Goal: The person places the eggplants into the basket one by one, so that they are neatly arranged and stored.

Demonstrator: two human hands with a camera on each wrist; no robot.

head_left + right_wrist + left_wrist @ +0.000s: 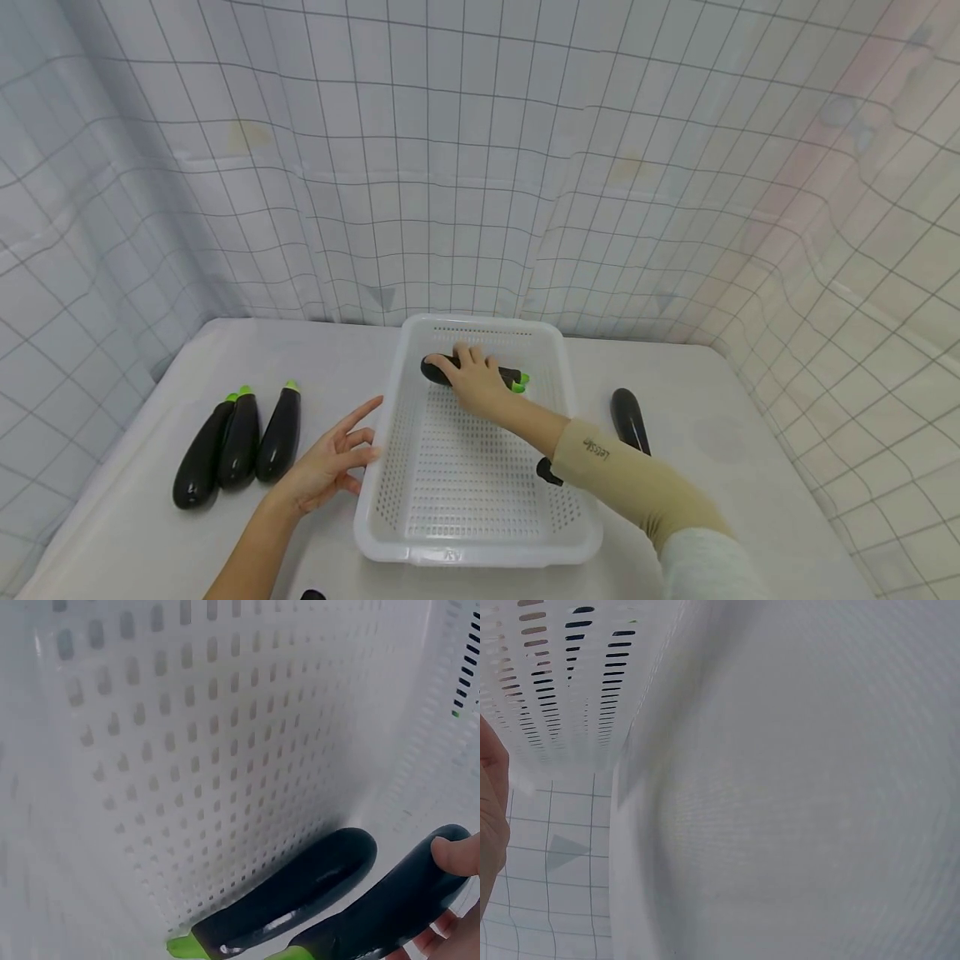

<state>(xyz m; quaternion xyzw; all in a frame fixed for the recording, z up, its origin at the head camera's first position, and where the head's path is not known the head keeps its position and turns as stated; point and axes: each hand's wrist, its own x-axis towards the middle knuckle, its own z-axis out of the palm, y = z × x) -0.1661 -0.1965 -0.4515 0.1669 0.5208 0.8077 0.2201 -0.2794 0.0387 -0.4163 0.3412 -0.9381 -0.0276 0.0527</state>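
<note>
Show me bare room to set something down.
Bare: the floor of the white basket, toward its near rim, and the table right of the lone eggplant. Crowded: the basket's far end, where the right hand grips one eggplant beside another, and the table's left side, with three eggplants near the left hand.

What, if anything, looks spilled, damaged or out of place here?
Nothing stands out: the basket is upright and looks intact, and the two eggplants at the right hand show no visible damage; others are partly hidden.

At least six eggplants [239, 446], one perforated white plastic basket [465, 556]
Three left of it, two inside, at least one right, plus two dark bits [548, 472] I honestly can't ID.
</note>
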